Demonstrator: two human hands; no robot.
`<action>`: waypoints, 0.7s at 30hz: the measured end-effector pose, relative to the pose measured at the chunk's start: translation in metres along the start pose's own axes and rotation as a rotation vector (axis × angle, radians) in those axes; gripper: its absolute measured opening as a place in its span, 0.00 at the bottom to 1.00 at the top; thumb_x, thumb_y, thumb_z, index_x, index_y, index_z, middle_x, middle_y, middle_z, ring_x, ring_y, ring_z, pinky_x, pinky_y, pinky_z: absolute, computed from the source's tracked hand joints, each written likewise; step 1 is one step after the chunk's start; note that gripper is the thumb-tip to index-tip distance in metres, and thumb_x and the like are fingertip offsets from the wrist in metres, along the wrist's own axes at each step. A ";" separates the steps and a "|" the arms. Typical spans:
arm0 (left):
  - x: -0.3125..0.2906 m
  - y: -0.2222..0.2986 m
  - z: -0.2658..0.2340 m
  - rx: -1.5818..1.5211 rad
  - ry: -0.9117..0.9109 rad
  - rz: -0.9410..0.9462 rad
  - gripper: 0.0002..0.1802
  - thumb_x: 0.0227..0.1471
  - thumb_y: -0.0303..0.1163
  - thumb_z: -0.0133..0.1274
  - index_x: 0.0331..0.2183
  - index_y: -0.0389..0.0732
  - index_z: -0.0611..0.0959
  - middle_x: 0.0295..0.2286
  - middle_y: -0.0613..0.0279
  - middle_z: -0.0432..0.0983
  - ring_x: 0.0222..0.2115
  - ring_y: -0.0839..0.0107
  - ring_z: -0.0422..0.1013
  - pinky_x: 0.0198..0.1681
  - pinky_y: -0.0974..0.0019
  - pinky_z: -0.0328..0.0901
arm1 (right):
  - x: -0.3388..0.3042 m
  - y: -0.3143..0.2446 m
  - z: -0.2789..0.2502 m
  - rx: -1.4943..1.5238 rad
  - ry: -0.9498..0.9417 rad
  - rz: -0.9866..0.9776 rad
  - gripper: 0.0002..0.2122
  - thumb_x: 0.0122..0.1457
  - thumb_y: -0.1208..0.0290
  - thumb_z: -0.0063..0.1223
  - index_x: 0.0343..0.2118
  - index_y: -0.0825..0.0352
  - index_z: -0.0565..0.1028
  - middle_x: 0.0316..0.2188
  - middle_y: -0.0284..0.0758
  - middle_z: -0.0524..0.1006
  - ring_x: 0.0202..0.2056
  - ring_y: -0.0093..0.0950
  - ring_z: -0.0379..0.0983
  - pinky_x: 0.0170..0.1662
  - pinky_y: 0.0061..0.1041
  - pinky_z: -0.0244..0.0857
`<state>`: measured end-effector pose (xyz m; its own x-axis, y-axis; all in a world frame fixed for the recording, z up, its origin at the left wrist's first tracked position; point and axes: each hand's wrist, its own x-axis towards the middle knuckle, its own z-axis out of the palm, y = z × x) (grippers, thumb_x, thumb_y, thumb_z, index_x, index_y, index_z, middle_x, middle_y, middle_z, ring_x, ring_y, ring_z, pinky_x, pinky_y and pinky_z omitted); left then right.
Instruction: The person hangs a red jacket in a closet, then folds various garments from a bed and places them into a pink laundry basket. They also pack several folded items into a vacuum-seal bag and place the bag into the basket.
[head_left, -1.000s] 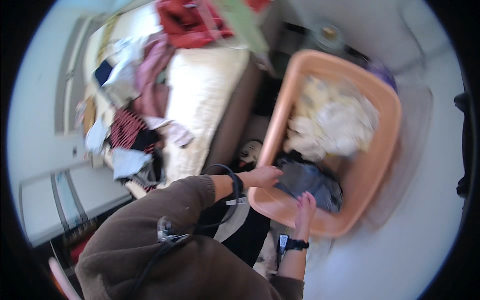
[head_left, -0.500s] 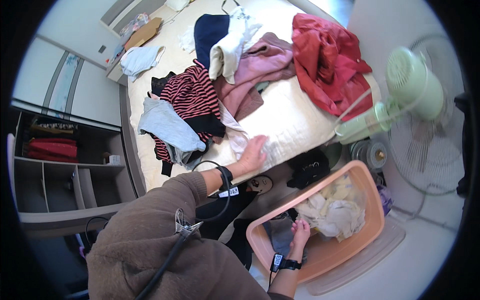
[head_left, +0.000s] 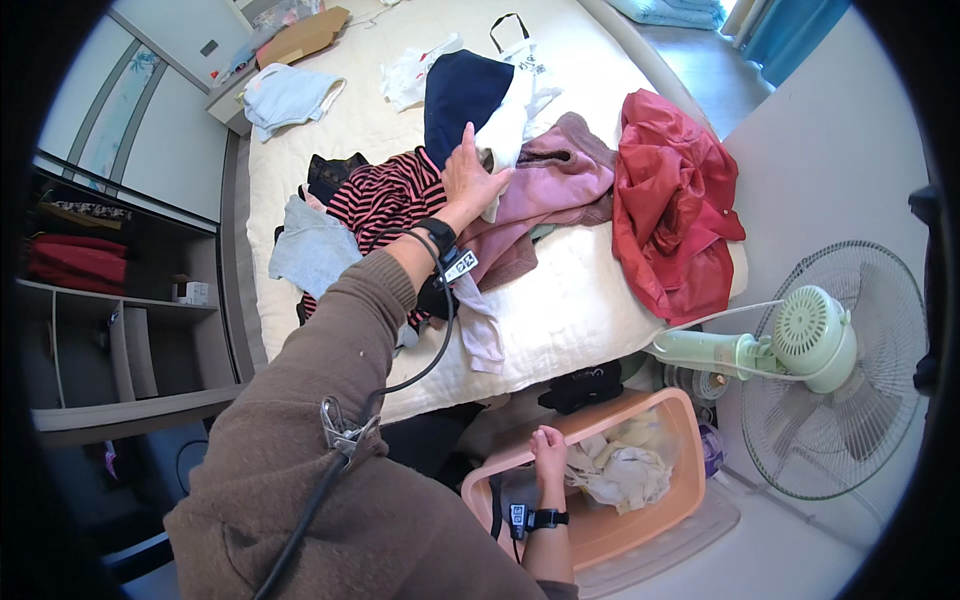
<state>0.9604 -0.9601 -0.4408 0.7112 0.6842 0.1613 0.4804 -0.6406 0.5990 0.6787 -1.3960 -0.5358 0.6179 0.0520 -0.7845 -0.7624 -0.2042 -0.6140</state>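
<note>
My left hand (head_left: 472, 183) is over the clothes pile, fingers stretched and thumb apart, at a cream-white garment (head_left: 503, 130) beside a navy one (head_left: 462, 98). I cannot tell whether it touches the cloth. Around it lie a pink-and-black striped top (head_left: 385, 200), a dusty pink garment (head_left: 545, 190) and a light grey-blue garment (head_left: 312, 248). My right hand (head_left: 549, 448) is curled closed near the far rim of an orange plastic tub (head_left: 690, 480); nothing hangs from it. Cream-white clothes (head_left: 628, 475) and a dark piece lie in the tub.
A red jacket (head_left: 672, 200) lies at the bed's right edge. To the right, a pale green fan (head_left: 815, 335) leans toward the wall. Folded light blue cloth (head_left: 290, 98) sits at the far left of the bed (head_left: 560, 320). Open cabinet shelves (head_left: 170, 310) stand at left.
My left hand has moved from the bed's near edge up and forward to the garment pile. My right hand has lifted slightly toward the tub's far rim. The view has shifted.
</note>
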 end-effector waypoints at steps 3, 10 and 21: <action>0.012 -0.013 0.020 -0.059 -0.083 -0.130 0.40 0.45 0.45 0.61 0.59 0.49 0.68 0.45 0.47 0.77 0.46 0.47 0.74 0.47 0.49 0.68 | 0.003 -0.017 0.003 -0.094 -0.008 -0.079 0.10 0.63 0.73 0.53 0.46 0.69 0.74 0.32 0.30 0.76 0.30 0.18 0.71 0.33 0.18 0.67; -0.027 -0.011 -0.003 -0.173 -0.179 0.175 0.16 0.50 0.35 0.55 0.43 0.49 0.85 0.35 0.47 0.80 0.38 0.49 0.76 0.40 0.53 0.70 | -0.006 -0.033 -0.004 0.004 0.016 -0.085 0.10 0.64 0.71 0.52 0.46 0.69 0.74 0.34 0.31 0.78 0.31 0.19 0.73 0.35 0.17 0.69; -0.278 0.034 -0.095 -0.235 -0.916 1.111 0.29 0.43 0.28 0.57 0.51 0.42 0.79 0.45 0.56 0.79 0.43 0.56 0.75 0.46 0.57 0.69 | -0.035 -0.065 -0.013 1.302 -0.372 -0.142 0.33 0.64 0.49 0.51 0.63 0.69 0.59 0.60 0.44 0.66 0.61 0.37 0.62 0.61 0.41 0.62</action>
<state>0.7303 -1.1393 -0.3907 0.7670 -0.6294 0.1246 -0.5522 -0.5486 0.6278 0.7087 -1.3978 -0.4673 0.7754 0.2959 -0.5578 -0.4527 0.8763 -0.1645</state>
